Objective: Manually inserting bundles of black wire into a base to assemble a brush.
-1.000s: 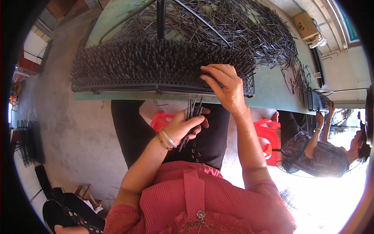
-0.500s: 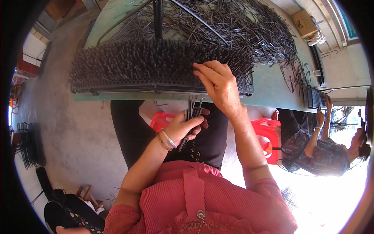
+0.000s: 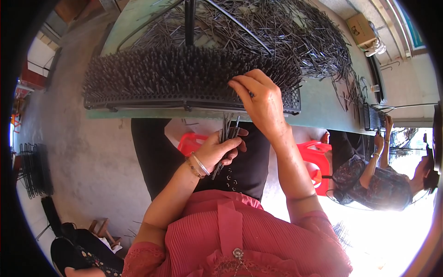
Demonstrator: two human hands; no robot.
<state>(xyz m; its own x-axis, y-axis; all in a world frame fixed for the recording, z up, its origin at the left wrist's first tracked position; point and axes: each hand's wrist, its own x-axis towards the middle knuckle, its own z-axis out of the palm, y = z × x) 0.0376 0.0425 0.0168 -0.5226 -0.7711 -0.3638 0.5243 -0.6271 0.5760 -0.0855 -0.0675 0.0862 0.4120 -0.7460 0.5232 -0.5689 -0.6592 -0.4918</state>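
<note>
My left hand [image 3: 222,148] is closed round a bunch of thin dark rods [image 3: 225,131], held below the table's near edge above my lap. My right hand [image 3: 259,99] reaches over the right part of a long black perforated rack [image 3: 157,102], its thumb and fingers pinched together at the rods. Whatever sits in that pinch is too small to make out. Dark rods [image 3: 152,74] stand upright, densely packed, in the rack's holes. Some holes at the rack's right end show bare.
A large heap of loose dark rods [image 3: 286,34] covers the green table [image 3: 323,99] behind the rack. Metal bars rise from the rack. To the right a co-worker [image 3: 378,180] handles a similar rack [image 3: 373,116]. A cardboard box [image 3: 361,28] stands far right; red stools [image 3: 316,161] are below.
My right hand has shifted very slightly at the rack, still pinched. The left hand and its bunch of rods have hardly moved.
</note>
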